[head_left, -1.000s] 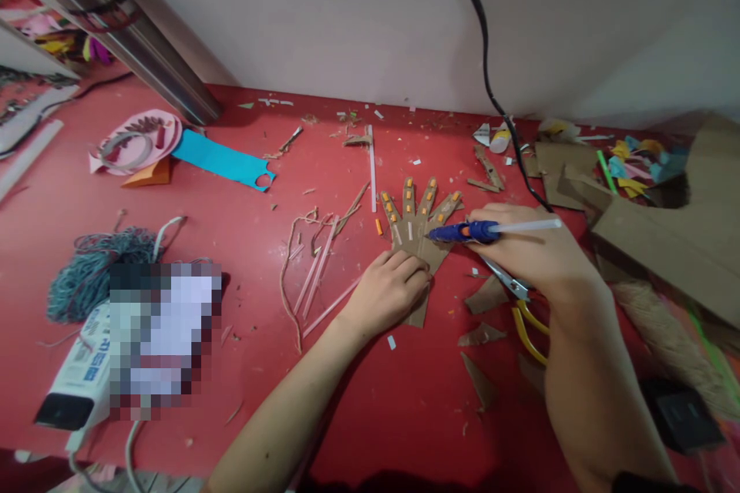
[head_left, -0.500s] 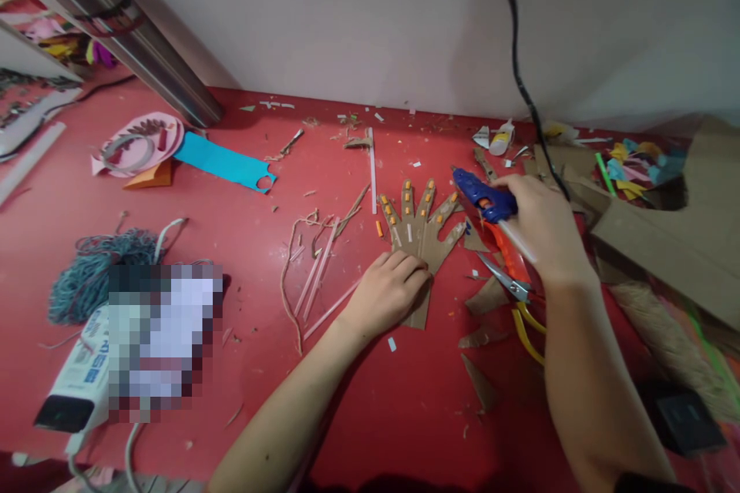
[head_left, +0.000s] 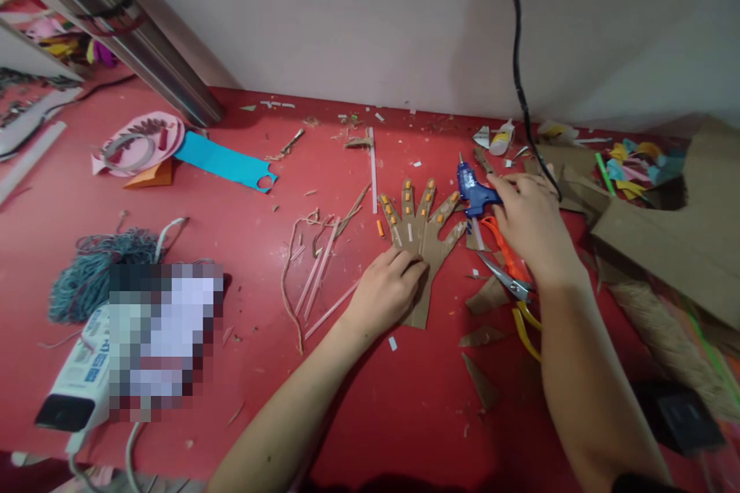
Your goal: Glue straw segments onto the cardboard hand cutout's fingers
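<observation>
A brown cardboard hand cutout point(head_left: 426, 246) lies flat, with short orange tube pieces along its fingers and a clear piece below them. My left hand point(head_left: 388, 285) presses on its palm and lower left edge with curled fingers. A blue glue gun point(head_left: 475, 191) rests at the cutout's right, nozzle pointing away from me, a clear glue stick point(head_left: 477, 235) sticking out behind. Around the end of its handle are the thumb and fingers of my right hand point(head_left: 535, 223). Scissors point(head_left: 509, 277) with orange and yellow handles lie just below, partly under my right forearm.
Left of the cutout are clear straws point(head_left: 320, 269) and twine point(head_left: 284, 277). A steel flask point(head_left: 144, 54), blue strip point(head_left: 223, 160), teal yarn point(head_left: 98, 269) and white power bank point(head_left: 86, 370) stand or lie farther left. A black cord point(head_left: 516, 38) hangs down; cardboard point(head_left: 653, 246) fills the right.
The glue gun has turned so its nozzle points away, and it sits lower against the table. My right hand has shifted slightly and its fingers have loosened. My left hand stays on the cutout.
</observation>
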{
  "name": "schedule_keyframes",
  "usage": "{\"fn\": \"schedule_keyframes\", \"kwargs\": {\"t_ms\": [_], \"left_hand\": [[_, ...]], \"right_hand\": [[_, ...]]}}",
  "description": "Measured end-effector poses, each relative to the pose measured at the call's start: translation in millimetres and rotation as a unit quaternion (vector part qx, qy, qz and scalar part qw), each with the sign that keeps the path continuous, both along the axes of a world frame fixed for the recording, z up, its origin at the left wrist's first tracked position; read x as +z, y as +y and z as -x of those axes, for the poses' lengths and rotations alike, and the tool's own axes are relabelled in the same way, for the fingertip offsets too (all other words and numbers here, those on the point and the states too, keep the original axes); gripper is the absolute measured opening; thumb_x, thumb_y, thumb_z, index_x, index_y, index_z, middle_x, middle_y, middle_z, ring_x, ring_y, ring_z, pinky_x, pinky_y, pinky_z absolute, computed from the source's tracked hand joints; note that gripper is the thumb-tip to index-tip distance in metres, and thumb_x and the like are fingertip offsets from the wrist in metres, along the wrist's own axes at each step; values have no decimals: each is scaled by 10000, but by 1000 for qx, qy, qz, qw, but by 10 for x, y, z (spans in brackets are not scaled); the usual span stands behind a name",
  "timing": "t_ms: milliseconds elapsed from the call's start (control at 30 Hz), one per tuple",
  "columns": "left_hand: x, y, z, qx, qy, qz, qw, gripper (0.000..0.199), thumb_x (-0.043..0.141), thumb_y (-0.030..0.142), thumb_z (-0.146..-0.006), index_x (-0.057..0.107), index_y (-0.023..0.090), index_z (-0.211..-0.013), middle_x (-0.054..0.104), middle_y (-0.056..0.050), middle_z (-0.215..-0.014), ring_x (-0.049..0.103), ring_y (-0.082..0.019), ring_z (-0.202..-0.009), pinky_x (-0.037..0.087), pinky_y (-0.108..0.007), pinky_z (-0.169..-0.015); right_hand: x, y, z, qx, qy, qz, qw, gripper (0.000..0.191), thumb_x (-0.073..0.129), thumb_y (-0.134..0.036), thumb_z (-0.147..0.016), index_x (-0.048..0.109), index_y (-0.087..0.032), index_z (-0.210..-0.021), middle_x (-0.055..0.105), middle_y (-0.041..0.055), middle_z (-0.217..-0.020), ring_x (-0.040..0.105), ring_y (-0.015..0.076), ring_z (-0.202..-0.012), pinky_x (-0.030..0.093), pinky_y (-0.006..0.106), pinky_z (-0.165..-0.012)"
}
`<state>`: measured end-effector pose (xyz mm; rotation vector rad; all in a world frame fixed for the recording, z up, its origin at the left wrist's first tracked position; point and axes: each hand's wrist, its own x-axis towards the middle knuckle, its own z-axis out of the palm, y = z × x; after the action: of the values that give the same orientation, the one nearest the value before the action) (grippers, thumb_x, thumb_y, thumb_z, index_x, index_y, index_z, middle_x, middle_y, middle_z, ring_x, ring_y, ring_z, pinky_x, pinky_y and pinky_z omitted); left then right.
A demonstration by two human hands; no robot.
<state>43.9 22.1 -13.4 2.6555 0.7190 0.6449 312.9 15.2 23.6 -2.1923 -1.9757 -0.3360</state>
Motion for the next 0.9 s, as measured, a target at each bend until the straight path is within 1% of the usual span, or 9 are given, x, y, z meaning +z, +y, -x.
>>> {"fn": "schedule_keyframes", "kwargs": {"t_ms": [100,167,300,400,500,600,667,733,900], "left_hand": [[4,5,-1,0,-3,7,1000,269,416,174,-1051,675,133,-1111,710,-93,-1058,620,-212,-934,579,-356,-850],[4,8,-5,3,3,15,1000,272,408,182,-1056,672,146,-1114,704,-96,-1057,622,-211,-935,576,-358,-846],[1,14,-9,10,4,53,999,238,420,218,-1060,649,157,-1086,708,-94,-1033,637,-215,-920,567,-360,-843],[-4,29,1,48,-38,133,989,194,422,189,-1050,607,170,-1105,726,-85,-1014,669,-206,-939,571,-341,-850],[-8,48,19,78,-90,211,970,261,409,43,-976,576,179,-1124,740,-77,-1042,703,-183,-986,575,-307,-863],[-5,56,32,88,-106,245,960,298,420,3,-931,571,187,-1110,743,-75,-1058,715,-178,-1006,575,-301,-874],[1,53,35,90,-105,250,958,299,438,4,-922,570,188,-1117,742,-78,-1068,714,-181,-1010,573,-303,-877],[10,50,36,91,-104,250,958,312,457,-7,-903,572,185,-1119,741,-77,-1073,711,-185,-1010,571,-304,-875],[39,44,30,96,-102,241,960,274,442,19,-929,587,184,-1092,742,-70,-1040,707,-186,-985,568,-307,-858]], "right_hand": [[-13,9,19,28,10,8,1000,428,444,-95,-919,639,-124,-1299,654,178,-1186,573,321,-1203,465,517,-1061],[13,12,42,43,29,-4,999,409,447,-98,-925,651,-121,-1278,654,178,-1204,548,322,-1256,425,544,-1111],[154,11,94,69,91,-30,993,366,446,-133,-945,675,-184,-1227,647,147,-1249,526,307,-1306,411,551,-1127],[278,-17,172,68,138,-19,988,322,467,-184,-957,680,-219,-1196,665,117,-1223,602,282,-1196,489,488,-1025],[312,-124,361,56,167,31,984,210,533,-255,-955,695,-225,-1084,713,78,-1115,672,250,-996,527,421,-881],[195,-328,668,74,211,63,973,147,586,-324,-953,690,-224,-983,720,55,-996,675,210,-848,523,355,-760],[64,-481,880,118,250,60,959,218,631,-363,-943,669,-218,-1101,708,74,-1069,676,224,-963,534,356,-821],[-62,-604,1050,127,245,33,961,251,647,-371,-937,662,-215,-1133,696,97,-1098,657,257,-1035,533,392,-876],[-213,-685,1217,105,228,3,968,171,584,-298,-970,692,-202,-1060,682,117,-1038,628,276,-991,535,443,-879]]}}
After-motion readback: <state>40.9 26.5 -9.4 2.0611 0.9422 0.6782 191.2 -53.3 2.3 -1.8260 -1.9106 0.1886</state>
